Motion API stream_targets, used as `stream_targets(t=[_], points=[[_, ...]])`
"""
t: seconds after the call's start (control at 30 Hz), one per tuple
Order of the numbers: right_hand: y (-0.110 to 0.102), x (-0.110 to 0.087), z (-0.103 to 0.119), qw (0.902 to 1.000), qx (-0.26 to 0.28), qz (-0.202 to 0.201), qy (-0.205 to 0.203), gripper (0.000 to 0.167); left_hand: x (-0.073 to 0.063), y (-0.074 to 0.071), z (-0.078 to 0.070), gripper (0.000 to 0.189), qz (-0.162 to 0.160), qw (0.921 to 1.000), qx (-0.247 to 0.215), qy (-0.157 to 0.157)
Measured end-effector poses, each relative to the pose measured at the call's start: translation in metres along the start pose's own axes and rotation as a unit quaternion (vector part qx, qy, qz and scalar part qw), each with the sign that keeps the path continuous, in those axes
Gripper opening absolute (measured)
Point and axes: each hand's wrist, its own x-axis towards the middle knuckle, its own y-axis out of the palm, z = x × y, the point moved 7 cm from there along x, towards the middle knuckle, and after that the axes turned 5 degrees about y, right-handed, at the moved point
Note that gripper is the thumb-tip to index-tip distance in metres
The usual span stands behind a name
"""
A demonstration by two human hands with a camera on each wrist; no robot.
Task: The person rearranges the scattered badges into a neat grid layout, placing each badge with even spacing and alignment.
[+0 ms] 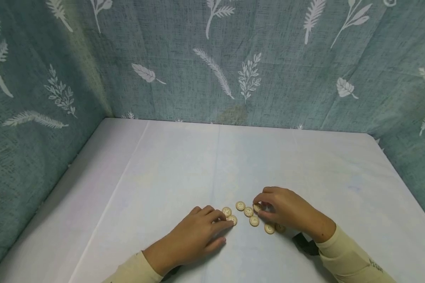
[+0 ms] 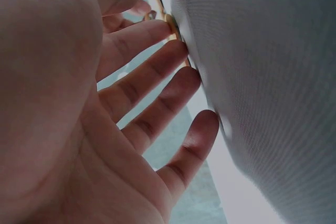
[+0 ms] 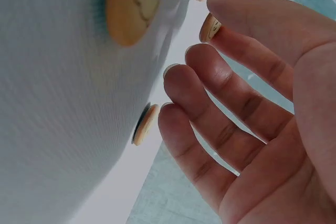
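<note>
My right hand (image 1: 286,206) is over the right side of a loose group of small round wooden discs. Its thumb and index finger pinch one wooden disc (image 3: 210,28), which is tilted up and shows a drawn, face-like mark. The other fingers of that hand hang loosely bent. On the left, my left hand (image 1: 195,236) rests with fingers extended, fingertips at the table surface. Its index fingertip lies at a disc (image 1: 232,220), with another disc (image 1: 226,212) just behind it. Between the hands lie further discs, among them one (image 1: 240,206) at the back and one (image 1: 254,221) nearer.
A white cloth covers the table (image 1: 156,173). Below the right hand lie a disc (image 1: 269,228) and a shaded disc (image 1: 280,228) beside it. Green leaf-patterned fabric (image 1: 184,78) hangs behind the table and along both sides.
</note>
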Motion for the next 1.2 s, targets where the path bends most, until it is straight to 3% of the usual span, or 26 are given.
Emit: stream_targets(t=[0.43,0.87,1.2], points=[[-0.003,0.001,-0.004,0.9996,-0.021,-0.011,0.018,0.020,-0.001,0.001,0.001,0.038,-0.008,0.9999,-0.008,-0.002],[-0.008,-0.001,-0.009,0.9993,-0.014,-0.029,0.021,0.018,-0.001,0.004,0.003,0.040,0.011,0.9997,-0.013,-0.015],[-0.011,-0.002,-0.014,0.9989,-0.013,-0.034,0.029,0.018,0.000,0.001,0.001,0.038,-0.005,0.9999,-0.009,-0.009]])
